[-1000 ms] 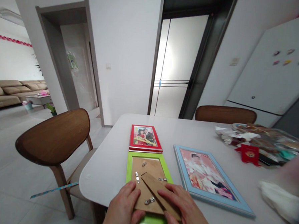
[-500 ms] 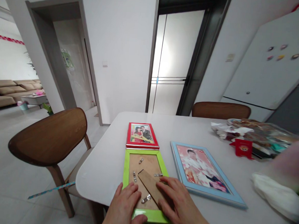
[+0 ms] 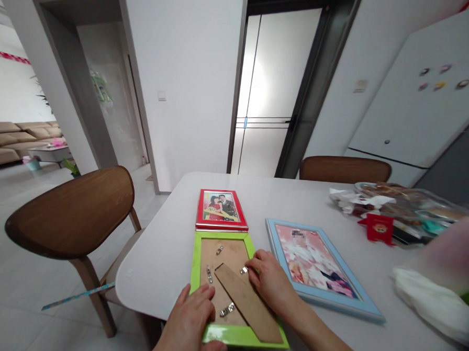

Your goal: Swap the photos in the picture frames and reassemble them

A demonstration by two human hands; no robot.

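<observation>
One lime-green picture frame (image 3: 196, 262), face down, near edge of white table (image 3: 155, 265); right hand (image 3: 272, 282) shifted off brown stand leg (image 3: 247, 302), now bared, to silver metal clip (image 3: 243, 270), grip unclear; left hand (image 3: 190, 317) resting open.

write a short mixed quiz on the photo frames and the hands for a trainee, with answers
1. True or false: the green frame lies with its back facing up.
2. Multiple choice: the fingertips of the right hand are at
A) the red frame
B) a metal clip
C) the blue frame
3. Fill in: the small frame just beyond the green one, showing its photo, is ____.

Key: 1 true; 2 B; 3 red
</observation>
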